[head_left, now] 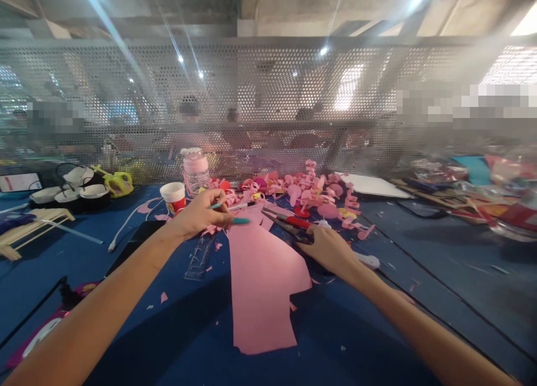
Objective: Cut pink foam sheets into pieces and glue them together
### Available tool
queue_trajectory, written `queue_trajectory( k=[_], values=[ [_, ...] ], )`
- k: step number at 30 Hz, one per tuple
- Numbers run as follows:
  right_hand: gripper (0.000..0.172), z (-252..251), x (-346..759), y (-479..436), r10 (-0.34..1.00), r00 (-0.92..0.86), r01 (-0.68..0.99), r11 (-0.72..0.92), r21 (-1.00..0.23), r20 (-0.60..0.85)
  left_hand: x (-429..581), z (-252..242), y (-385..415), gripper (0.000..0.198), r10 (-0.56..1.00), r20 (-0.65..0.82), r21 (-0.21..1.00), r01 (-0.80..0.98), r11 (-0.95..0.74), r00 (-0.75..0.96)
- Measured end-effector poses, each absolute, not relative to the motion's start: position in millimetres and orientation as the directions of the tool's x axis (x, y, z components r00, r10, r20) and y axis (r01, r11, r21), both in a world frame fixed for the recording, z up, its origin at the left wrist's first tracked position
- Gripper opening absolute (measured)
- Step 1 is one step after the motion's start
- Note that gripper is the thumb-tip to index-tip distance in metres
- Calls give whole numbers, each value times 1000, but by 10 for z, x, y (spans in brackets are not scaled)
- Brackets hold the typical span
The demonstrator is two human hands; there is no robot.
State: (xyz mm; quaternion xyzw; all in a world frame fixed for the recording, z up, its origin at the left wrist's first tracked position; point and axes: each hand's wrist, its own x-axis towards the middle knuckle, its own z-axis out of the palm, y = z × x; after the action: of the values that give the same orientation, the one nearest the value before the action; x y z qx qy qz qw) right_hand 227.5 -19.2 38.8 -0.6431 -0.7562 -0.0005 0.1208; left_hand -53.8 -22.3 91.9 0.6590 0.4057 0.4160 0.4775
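A large cut pink paper sheet (pixel 262 279) lies on the blue table (pixel 419 274) in front of me. My left hand (pixel 201 212) is closed around a teal pen (pixel 240 221) just above the sheet's top left corner. My right hand (pixel 329 249) rests at the sheet's upper right edge, its fingers closed on the handles of red-handled scissors (pixel 289 222), whose blades lie open and point left. A heap of pink paper cut-outs (pixel 310 193) lies just behind both hands.
A red and white paper cup (pixel 173 196) and a pink-lidded jar (pixel 195 169) stand behind my left hand. A clear ruler (pixel 200 260) and a dark flat case (pixel 138 243) lie at left. White bowls (pixel 69 193) sit far left. A perforated metal screen (pixel 268 106) closes the back; clutter fills the right.
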Motion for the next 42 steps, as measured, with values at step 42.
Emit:
queue_trajectory(
  k=[42],
  values=[
    [48, 315, 1845, -549, 799, -497, 586, 597, -548, 339, -313, 490, -174, 28, 872, -116, 961, 275, -22, 476]
  ],
)
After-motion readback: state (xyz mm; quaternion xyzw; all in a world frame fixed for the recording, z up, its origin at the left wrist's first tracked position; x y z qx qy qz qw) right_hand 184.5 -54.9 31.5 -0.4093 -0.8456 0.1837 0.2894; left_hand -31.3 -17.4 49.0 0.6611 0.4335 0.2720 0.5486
